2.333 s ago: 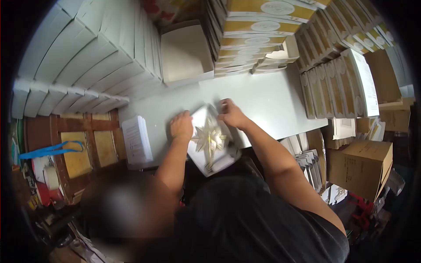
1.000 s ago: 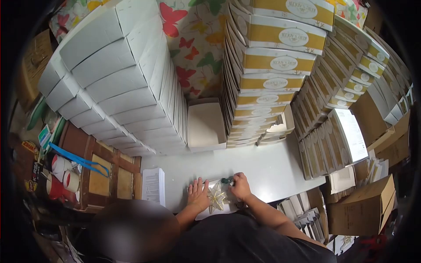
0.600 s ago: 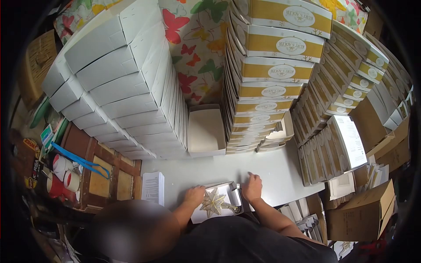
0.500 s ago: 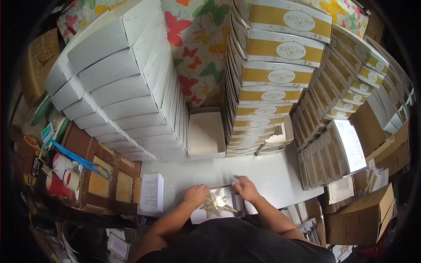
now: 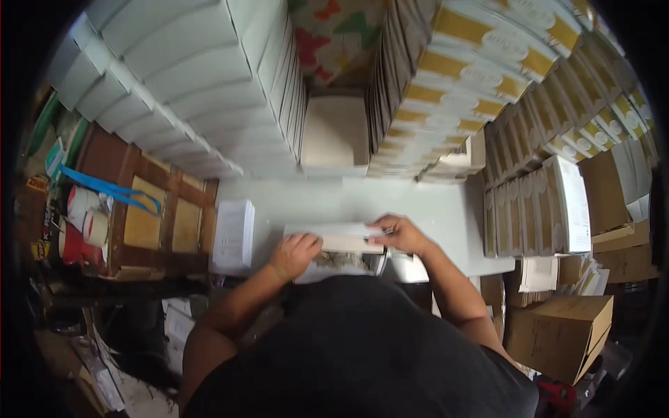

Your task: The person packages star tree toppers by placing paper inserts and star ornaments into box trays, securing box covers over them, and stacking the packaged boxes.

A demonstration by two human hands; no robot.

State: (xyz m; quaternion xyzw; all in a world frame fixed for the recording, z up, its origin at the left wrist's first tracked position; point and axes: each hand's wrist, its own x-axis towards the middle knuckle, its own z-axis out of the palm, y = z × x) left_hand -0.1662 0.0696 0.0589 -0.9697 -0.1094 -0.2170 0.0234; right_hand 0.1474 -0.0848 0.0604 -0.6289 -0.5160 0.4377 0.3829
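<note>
A small box (image 5: 338, 244) with a pale raised flap lies on the table, close in front of my body. Inside it, a metallic star ornament (image 5: 341, 259) shows only in part, half hidden by the flap. My left hand (image 5: 296, 255) grips the flap's left end with curled fingers. At the right end, my right hand (image 5: 401, 235) pinches the flap between thumb and fingers. The right fingertips are slightly blurred.
Tall stacks of white boxes (image 5: 188, 90) rise at the back left. Gold-and-white boxes (image 5: 446, 104) are piled at the right. An open box (image 5: 336, 132) stands between them. A paper stack (image 5: 233, 233) lies left; a brown carton (image 5: 564, 334) sits lower right.
The view has tipped downward. The box's flap now covers much of the star, which lay in full view before. My right hand has moved onto the flap's right end.
</note>
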